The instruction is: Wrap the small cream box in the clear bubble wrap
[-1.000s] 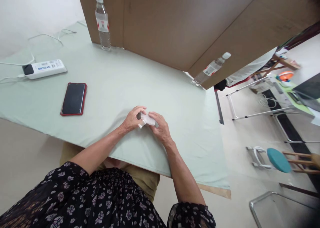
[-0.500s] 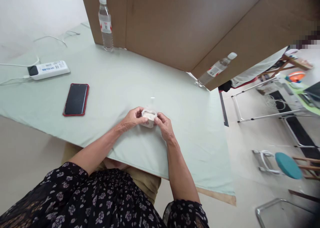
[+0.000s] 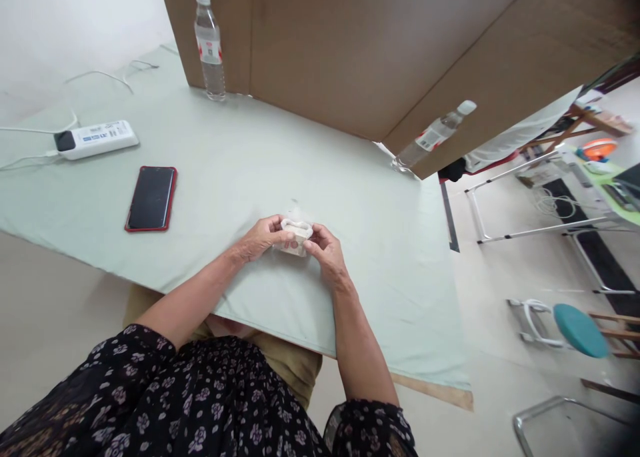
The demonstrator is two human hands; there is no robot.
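Between my hands is a small whitish packet with a pale rim around its top and reddish marks on its front; its exact kind is hard to make out. My left hand grips its left side, thumb across the front. On the right edge, my right hand pinches it between thumb and fingers. Just beyond the packet there is a faint, clear patch that I cannot identify. Both forearms rest over the near part of the table, which has a pale green cloth.
A phone with a red case lies to the left, near a white power strip with cables. A tall cardboard panel stands behind, with a water bottle and another bottle against it. A teal stool is at right.
The packet has tipped slightly, so its pale rim and reddish marks show more clearly. My right thumb has shifted a little to the left along its front.
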